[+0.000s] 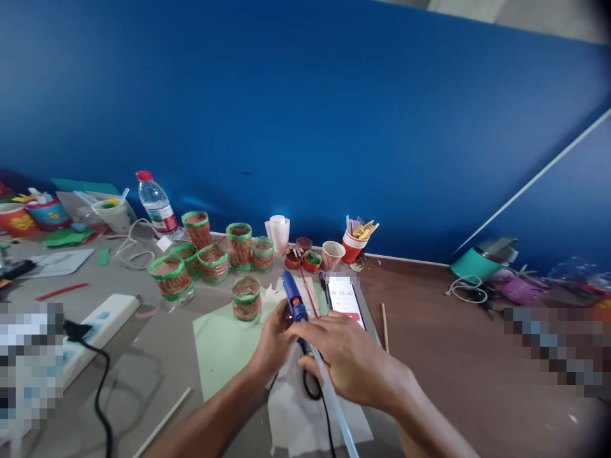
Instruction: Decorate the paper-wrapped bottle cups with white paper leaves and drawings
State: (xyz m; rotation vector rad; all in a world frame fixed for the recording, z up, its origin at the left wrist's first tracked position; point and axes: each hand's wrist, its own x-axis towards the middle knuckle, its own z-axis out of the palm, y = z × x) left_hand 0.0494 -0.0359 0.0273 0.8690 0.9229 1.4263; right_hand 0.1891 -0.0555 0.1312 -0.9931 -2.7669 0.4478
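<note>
In the head view a blue hot glue gun (pixel 293 298) points away from me, its nozzle end toward the painted cups. My left hand (pixel 273 337) is wrapped around its body from the left. A long translucent glue stick (pixel 337 397) runs from the gun's rear toward me. My right hand (pixel 353 359) closes over that stick just behind the gun, partly hiding where the two meet. The gun's black cord (pixel 312 385) loops below my hands. Just ahead stands a short clear cup (pixel 247 302) painted brown with a green rim, touched by neither hand.
More brown-and-green cups (pixel 238 247) stand behind, beside a water bottle (pixel 157 205). Small paint pots (pixel 312 259) and a phone showing a timer (pixel 344 294) lie ahead. Green paper (pixel 224 350) covers part of the table. A power strip (pixel 102 331) sits left, a wooden stick (pixel 384 327) right.
</note>
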